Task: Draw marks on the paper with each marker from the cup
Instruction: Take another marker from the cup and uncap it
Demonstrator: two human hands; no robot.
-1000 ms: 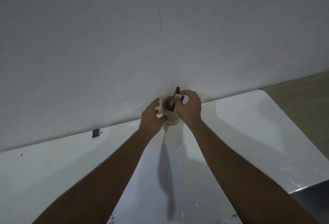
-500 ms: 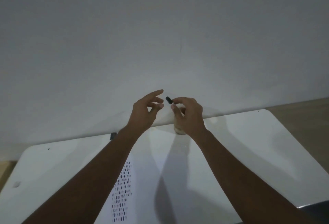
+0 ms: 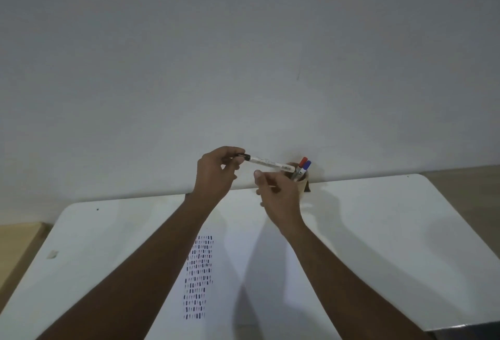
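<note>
A black-capped marker (image 3: pixel 267 163) with a white barrel lies level in the air between my hands. My left hand (image 3: pixel 213 174) pinches its black cap end. Just below the barrel is my right hand (image 3: pixel 280 196), whose fingers curl at the barrel's far end by the cup; its thumb is lifted off. Partly hidden behind my right hand, the tan cup (image 3: pixel 303 184) stands at the table's back edge against the wall. A red-capped marker (image 3: pixel 303 162) and a blue-capped marker (image 3: pixel 307 165) stick out of it. The paper (image 3: pixel 232 266) lies under my forearms with rows of short marks (image 3: pixel 198 274).
The white table (image 3: pixel 378 226) has rounded corners and ends at the grey wall (image 3: pixel 243 69). A small smudge (image 3: pixel 52 254) sits near its left edge. Wooden floor (image 3: pixel 16 247) shows at the left and far right.
My right hand lifted the black-capped marker out of the cup. My left hand left the cup and took the cap end. The view tilted down, showing more of the paper.
</note>
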